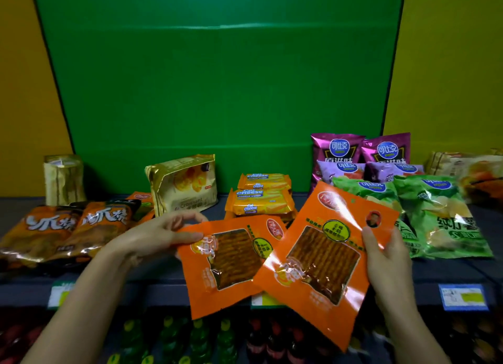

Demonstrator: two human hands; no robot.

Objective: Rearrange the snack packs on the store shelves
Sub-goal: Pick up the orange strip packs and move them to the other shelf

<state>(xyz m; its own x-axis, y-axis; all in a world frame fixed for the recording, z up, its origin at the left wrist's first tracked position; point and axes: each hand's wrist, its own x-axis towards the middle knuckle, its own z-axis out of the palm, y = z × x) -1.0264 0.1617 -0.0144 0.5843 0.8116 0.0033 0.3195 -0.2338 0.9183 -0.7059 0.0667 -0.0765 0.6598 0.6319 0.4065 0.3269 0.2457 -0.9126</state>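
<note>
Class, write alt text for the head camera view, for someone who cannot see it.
A person's left hand and right hand each hold an orange snack pack, the right pack overlapping the left pack, over a shelf. Behind lie cheese wafer packs, a croissant bag and green crisp bags.

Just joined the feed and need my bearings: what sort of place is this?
Probably a shop aisle, maybe a mock-up: snack packs grouped on a dark shelf, price labels on its front edge, bottled drinks in the row below, plain green backboard behind.
</note>
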